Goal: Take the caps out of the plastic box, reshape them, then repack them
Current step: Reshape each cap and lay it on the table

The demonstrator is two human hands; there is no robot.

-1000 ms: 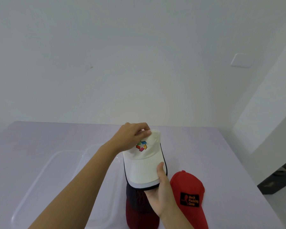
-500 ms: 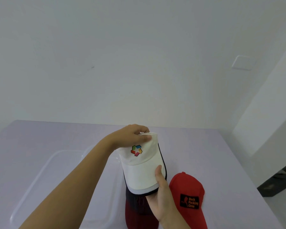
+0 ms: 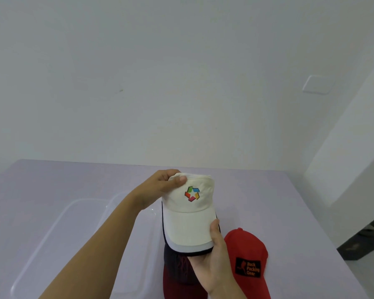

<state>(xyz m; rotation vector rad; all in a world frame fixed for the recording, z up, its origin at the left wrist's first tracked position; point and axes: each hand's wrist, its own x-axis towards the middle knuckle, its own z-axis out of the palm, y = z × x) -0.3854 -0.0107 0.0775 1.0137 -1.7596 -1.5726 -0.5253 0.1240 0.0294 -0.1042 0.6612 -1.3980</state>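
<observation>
Compared with half a second earlier, the crown of the white cap point(image 3: 188, 225) has swung back to the right and now faces the camera more squarely; its brim has hardly shifted in the lower grip.

The left hand point(image 3: 160, 186) holds the cap by the top of the crown. The thumb point(image 3: 179, 180) presses on the front panel, and the other fingers are curled over the crown's upper edge, out of sight behind it. The multicoloured logo point(image 3: 192, 193) lies just below and to the right of this thumb.

The right hand point(image 3: 209, 266) holds the brim from below. Its thumb point(image 3: 215, 229) lies on the right edge of the brim's upper face and the palm is under the brim's front edge. The remaining fingers are hidden beneath the brim, so how they lie cannot be told. The cap is thus held clear of the table point(image 3: 73, 180), crown away from the person and brim towards them.

A dark cap point(image 3: 177, 270), navy and deep red, sits directly below the right-hand fingers and the raised brim. A red cap point(image 3: 244, 247) with a black patch point(image 3: 248, 267) lies on the table just to the right of the right thumb.

The clear plastic box point(image 3: 41, 249) stands on the table to the left of both hands, partly under the left forearm. No cap can be seen inside it.
</observation>
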